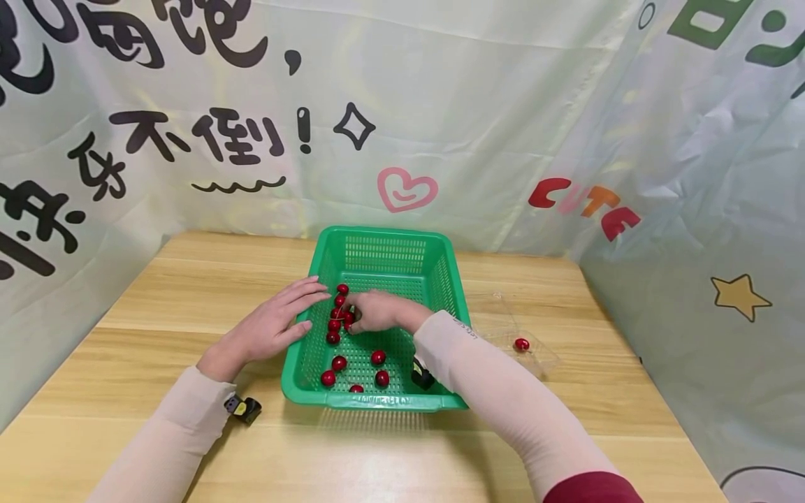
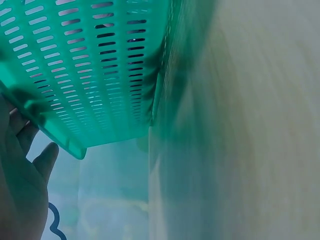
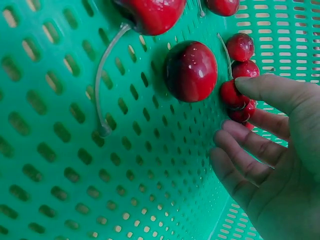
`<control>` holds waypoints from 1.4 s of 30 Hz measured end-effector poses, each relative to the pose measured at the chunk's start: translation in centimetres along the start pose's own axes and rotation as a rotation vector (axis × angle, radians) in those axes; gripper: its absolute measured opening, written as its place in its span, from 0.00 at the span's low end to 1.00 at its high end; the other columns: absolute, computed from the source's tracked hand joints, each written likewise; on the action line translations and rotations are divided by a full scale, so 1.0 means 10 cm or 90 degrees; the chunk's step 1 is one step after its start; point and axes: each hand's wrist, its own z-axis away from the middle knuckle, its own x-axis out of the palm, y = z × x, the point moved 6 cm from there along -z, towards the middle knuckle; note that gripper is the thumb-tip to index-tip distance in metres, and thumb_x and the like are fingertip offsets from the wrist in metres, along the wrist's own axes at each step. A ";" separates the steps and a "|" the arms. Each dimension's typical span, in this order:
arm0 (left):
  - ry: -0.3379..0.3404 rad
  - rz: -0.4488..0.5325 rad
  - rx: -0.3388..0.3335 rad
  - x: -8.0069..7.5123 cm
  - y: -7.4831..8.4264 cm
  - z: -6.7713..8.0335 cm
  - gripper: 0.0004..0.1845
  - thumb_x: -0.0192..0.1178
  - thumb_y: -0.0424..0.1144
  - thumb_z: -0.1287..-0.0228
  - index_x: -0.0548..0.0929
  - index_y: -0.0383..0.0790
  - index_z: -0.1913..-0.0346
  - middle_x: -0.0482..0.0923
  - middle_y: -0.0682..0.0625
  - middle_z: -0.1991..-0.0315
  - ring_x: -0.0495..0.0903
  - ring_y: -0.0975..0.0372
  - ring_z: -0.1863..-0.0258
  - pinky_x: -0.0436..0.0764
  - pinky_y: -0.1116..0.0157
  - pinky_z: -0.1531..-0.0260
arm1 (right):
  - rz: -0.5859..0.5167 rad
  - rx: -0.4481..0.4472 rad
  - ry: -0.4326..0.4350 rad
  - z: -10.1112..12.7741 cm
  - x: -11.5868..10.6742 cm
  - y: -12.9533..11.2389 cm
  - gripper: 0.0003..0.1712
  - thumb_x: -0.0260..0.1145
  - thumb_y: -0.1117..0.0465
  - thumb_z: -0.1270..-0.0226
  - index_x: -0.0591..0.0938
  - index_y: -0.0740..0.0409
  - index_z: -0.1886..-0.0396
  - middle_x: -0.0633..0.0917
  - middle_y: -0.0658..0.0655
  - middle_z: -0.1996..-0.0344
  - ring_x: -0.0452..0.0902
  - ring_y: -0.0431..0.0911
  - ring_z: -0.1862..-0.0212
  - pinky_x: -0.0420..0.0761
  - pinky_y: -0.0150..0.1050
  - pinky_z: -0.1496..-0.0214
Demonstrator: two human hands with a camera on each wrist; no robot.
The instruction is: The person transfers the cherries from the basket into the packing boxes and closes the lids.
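A green plastic basket (image 1: 402,401) with slotted walls stands on the table. Several red cherries (image 1: 339,362) lie in it, most bunched along its left side; in the right wrist view a nearer cherry (image 3: 192,71) lies on the perforated floor. My right hand (image 1: 379,311) reaches inside and pinches a cherry (image 3: 231,95) of that bunch between thumb and index finger, the other fingers loosely bent. At the basket's left rim, my left hand (image 1: 273,318) rests with fingers extended; the left wrist view shows its fingers partly hidden behind the rim (image 2: 65,147).
Right of the basket, a clear plastic container (image 1: 497,314) lies on the wooden table (image 1: 207,293), with one cherry (image 1: 521,344) on it. A printed white cloth (image 1: 465,126) hangs behind the table and along its sides.
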 end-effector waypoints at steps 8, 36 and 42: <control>-0.005 0.029 -0.010 0.00 0.00 0.00 0.25 0.56 0.35 0.33 0.71 0.35 0.34 0.65 0.41 0.31 0.53 0.49 0.27 0.56 0.50 0.30 | -0.034 -0.001 -0.023 0.02 0.02 -0.02 0.31 0.68 0.55 0.35 0.72 0.55 0.34 0.78 0.49 0.73 0.71 0.40 0.73 0.73 0.34 0.69; -0.008 0.042 -0.029 0.01 0.00 0.00 0.25 0.56 0.34 0.32 0.70 0.37 0.32 0.64 0.42 0.30 0.52 0.50 0.26 0.56 0.49 0.30 | 0.001 -0.005 -0.014 0.07 -0.07 -0.05 0.21 0.69 0.57 0.36 0.80 0.52 0.43 0.82 0.48 0.66 0.76 0.41 0.65 0.77 0.35 0.61; -0.008 0.043 -0.029 0.02 -0.02 0.00 0.25 0.55 0.34 0.32 0.70 0.37 0.32 0.64 0.43 0.30 0.51 0.50 0.26 0.55 0.50 0.29 | 0.024 -0.005 -0.003 0.05 -0.07 -0.02 0.13 0.71 0.55 0.37 0.86 0.53 0.54 0.85 0.46 0.64 0.78 0.39 0.63 0.79 0.35 0.56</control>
